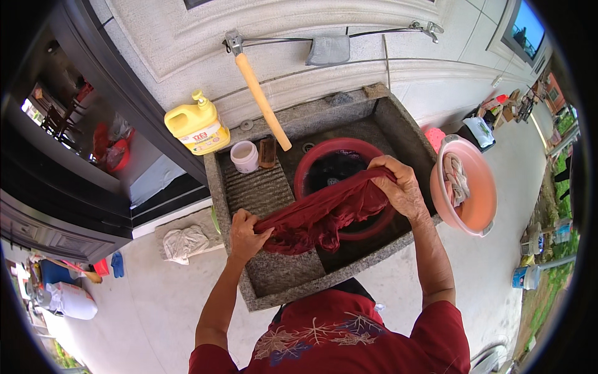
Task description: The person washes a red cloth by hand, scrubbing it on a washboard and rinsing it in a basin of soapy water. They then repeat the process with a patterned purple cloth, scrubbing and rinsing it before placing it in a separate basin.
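fabric (pixel 321 209), dark red and bunched, is stretched over the stone sink (pixel 330 279) and the red basin (pixel 339 144) inside it (a pink tub (pixel 483 194) stands just beside the sink). the left hand (pixel 246 235) has its fingers wrapped around one end; the right hand (pixel 402 189) grips the other.

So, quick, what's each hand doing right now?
Left hand: closed, holding one end of the dark red cloth.
Right hand: closed, holding the other end.
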Motion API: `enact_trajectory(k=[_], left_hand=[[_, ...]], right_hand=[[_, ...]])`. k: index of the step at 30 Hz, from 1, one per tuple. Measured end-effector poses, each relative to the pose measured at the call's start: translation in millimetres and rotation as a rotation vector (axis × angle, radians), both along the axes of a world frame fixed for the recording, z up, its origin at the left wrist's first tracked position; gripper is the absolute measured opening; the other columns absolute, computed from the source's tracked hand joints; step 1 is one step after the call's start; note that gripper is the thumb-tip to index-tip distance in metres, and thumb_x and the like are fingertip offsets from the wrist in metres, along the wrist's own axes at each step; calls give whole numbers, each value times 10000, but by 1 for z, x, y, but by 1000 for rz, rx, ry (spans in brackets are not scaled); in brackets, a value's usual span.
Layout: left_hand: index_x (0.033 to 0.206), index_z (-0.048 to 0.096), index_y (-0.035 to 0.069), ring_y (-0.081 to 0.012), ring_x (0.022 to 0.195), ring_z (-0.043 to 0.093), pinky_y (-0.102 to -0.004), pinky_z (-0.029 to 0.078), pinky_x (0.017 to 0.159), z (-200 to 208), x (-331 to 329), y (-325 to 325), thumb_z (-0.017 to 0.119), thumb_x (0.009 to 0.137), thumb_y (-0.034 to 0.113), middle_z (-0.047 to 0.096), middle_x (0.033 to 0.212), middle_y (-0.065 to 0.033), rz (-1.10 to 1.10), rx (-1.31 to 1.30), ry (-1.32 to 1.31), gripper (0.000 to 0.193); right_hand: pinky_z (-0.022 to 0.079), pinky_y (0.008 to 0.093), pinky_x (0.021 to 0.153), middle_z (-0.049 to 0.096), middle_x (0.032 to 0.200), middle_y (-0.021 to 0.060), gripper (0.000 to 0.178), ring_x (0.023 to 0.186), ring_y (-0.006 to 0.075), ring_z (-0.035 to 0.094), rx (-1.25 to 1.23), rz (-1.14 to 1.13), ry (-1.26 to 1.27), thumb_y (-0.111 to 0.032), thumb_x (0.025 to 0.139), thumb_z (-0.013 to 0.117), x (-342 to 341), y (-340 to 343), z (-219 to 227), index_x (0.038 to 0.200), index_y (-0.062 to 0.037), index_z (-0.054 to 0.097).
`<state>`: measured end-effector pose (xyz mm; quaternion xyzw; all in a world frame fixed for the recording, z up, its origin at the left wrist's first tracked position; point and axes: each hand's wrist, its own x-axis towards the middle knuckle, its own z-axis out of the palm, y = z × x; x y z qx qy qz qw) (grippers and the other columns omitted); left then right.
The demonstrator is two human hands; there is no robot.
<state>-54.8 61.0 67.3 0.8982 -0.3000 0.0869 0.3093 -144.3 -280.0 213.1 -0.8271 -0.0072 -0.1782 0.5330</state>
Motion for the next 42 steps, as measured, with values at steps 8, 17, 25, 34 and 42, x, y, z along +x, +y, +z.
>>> enact_trajectory(k=[8, 17, 25, 34, 42], left_hand=[[1028, 544, 9, -238, 1026, 575, -376, 459, 931, 48, 14, -81, 621, 699, -17, 585, 1097, -123, -326, -1423, 1303, 339], [1068, 521, 72, -232, 1008, 523, -396, 428, 877, -58, 44, -206, 648, 776, 95, 554, 1049, -73, 494, -877, 1015, 319], [1309, 442, 207, -370, 1182, 376, -474, 335, 974, -153, 54, -258, 608, 842, 286, 405, 1288, -158, 396, 89, 255, 501], [1449, 231, 156, -412, 1340, 206, -604, 177, 1046, -233, 44, -285, 546, 811, 577, 239, 1434, -259, 388, 693, 290, 827], [1364, 411, 114, -408, 1354, 186, -596, 138, 1070, -257, 49, -307, 636, 707, 587, 291, 1410, -265, 442, 922, 542, 840]], right_hand=[[470, 214, 693, 642, 821, 2, 133, 747, 70, 575, 516, -235, -82, -48, 822, 643, -9, -71, 24, 953, -25, 646], [477, 364, 767, 609, 882, 164, 348, 843, 299, 589, -254, -577, 224, -261, 800, 637, 66, -172, -115, 1080, -56, 609], [427, 475, 854, 507, 1204, 112, 422, 1112, 311, 473, -420, -390, 310, -315, 793, 644, 99, -155, -268, 1180, -171, 559], [269, 632, 927, 361, 1370, 146, 605, 1223, 345, 353, -778, -341, 222, -365, 717, 661, 122, -112, -368, 1291, -279, 488], [241, 662, 927, 430, 1235, 220, 522, 1166, 417, 382, -595, -304, 234, -399, 634, 663, 108, -112, -461, 1121, -217, 630]])
